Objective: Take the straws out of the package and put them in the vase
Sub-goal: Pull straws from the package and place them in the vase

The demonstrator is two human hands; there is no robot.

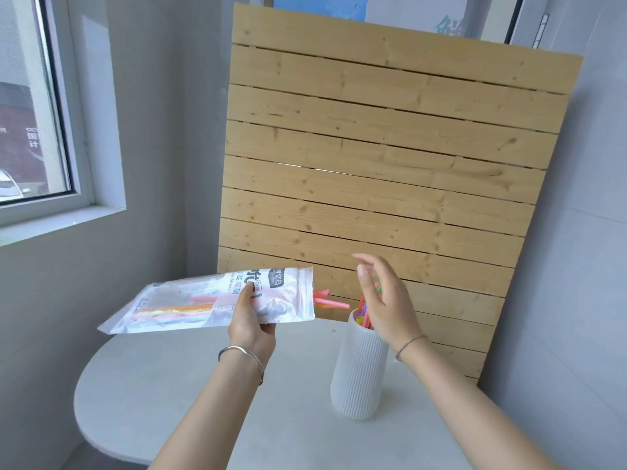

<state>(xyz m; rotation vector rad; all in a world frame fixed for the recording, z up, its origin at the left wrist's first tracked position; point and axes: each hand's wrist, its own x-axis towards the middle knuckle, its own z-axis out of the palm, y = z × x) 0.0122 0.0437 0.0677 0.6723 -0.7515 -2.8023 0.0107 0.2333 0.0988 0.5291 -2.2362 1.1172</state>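
The counter [169,385] carries a ribbed white vase [359,374], partly filled. Left of its mouth the package [190,303] is held level, the left grip [251,320] curled round it. Above the vase's rim the right grip [383,300] hangs open-fingered, empty. Pink straws [330,300] poke from the package toward the vase. It looks mid-transfer, and I'd say the next move is to pinch those tips and draw them out.

**Pale table, one vase on it**

A light grey table [163,385] with a rounded left end sits in the corner. A white ribbed vase [359,374] stands upright on it, right of centre. The slatted wooden panel [390,164] behind seems to rest on its far edge.
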